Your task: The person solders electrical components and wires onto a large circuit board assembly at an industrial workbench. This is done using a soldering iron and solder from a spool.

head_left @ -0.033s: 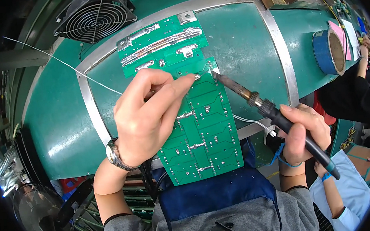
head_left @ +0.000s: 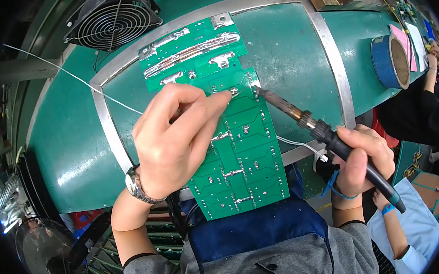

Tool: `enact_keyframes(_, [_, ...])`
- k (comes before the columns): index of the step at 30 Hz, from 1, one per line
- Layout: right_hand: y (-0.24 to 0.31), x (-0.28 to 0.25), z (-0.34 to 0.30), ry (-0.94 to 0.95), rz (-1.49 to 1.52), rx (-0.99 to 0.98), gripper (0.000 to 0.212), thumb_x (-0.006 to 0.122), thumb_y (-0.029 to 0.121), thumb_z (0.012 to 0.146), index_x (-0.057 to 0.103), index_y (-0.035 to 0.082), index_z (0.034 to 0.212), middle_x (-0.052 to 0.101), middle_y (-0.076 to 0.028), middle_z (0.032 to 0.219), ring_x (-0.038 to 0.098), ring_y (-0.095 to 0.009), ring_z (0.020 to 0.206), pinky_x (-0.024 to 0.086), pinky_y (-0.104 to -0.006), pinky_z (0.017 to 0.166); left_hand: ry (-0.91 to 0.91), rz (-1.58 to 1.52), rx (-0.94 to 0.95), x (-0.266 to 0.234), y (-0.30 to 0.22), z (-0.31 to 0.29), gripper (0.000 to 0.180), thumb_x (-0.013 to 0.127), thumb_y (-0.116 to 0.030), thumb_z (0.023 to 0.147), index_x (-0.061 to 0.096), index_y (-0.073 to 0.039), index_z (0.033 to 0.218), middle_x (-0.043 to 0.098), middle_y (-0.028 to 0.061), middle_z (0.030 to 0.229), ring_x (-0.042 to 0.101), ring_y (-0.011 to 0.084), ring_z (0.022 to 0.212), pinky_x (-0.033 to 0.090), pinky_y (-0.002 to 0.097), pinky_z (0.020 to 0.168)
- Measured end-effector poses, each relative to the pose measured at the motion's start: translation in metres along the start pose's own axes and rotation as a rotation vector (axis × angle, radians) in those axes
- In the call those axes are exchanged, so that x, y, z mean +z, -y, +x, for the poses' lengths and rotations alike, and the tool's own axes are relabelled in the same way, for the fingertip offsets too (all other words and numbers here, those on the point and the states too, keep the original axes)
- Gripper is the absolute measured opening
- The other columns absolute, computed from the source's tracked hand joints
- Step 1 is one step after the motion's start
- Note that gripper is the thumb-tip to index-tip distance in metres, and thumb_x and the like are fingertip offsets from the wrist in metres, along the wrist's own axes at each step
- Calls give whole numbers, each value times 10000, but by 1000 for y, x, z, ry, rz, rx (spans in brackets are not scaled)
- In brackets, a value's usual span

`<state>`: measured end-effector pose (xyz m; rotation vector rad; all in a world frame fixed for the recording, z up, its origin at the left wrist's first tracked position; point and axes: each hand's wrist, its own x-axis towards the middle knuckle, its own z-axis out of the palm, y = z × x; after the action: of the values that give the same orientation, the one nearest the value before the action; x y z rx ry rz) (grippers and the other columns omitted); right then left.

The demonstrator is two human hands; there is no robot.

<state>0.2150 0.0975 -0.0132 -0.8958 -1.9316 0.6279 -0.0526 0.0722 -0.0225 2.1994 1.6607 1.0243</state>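
Observation:
A long green circuit board (head_left: pixel 241 186) lies solder side up, its near end by my lap and its far end on the bench. My left hand (head_left: pixel 171 135) is closed over the board's left half, thumb and forefinger pinching a thin solder wire (head_left: pixel 99 89). The wire runs in from the upper left and passes behind the hand; a fine end shows past the fingertips. My right hand (head_left: pixel 366 155) is wrapped round the black handle of a soldering iron (head_left: pixel 326 132). The iron's dark tip is at solder joints near the board's upper right edge; contact is hard to make out.
A black fan (head_left: pixel 115 24) stands at the far left of the green bench (head_left: pixel 289 45), which has metal strips. At the right is a blue roll (head_left: pixel 390 61) beside pink and white sheets. White cables (head_left: pixel 301 144) stick out under the board. Other people (head_left: pixel 404 226) sit at right.
The iron's tip and my right hand have shifted slightly to the right. My left hand has edged a little to the left, and the board has stayed put.

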Motion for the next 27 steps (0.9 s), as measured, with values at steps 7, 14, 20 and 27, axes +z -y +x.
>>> enact_keyframes(7, [1,-2,-8,24,-23,-26,204,605,162,845,674,-18,910,580,-51,561,543,-149,440,441,-255,438,105,-6,28,-4,-6,-4,295,727,78,689,723,-57,952,528,43,819,541,123,639,425,246,518])
enact_keyframes(14, [5,0,-10,40,-36,-63,187,627,134,816,674,-24,906,598,-57,577,558,-157,440,452,-256,435,22,-6,70,8,-2,-6,263,743,8,622,718,-63,874,491,19,721,498,136,581,398,263,472])
enact_keyframes(20, [5,-12,-16,8,-2,-34,218,592,196,866,664,-8,894,579,-45,567,539,-148,434,428,-254,428,72,12,50,-5,-12,-7,279,759,34,665,729,-69,923,549,42,798,547,127,617,428,250,512])
enact_keyframes(27, [12,-7,-23,17,-20,-45,217,595,199,868,664,-5,898,562,-30,548,532,-145,426,412,-251,426,133,2,132,-1,-13,-10,283,772,10,651,731,-78,917,544,34,772,541,125,603,425,250,506])
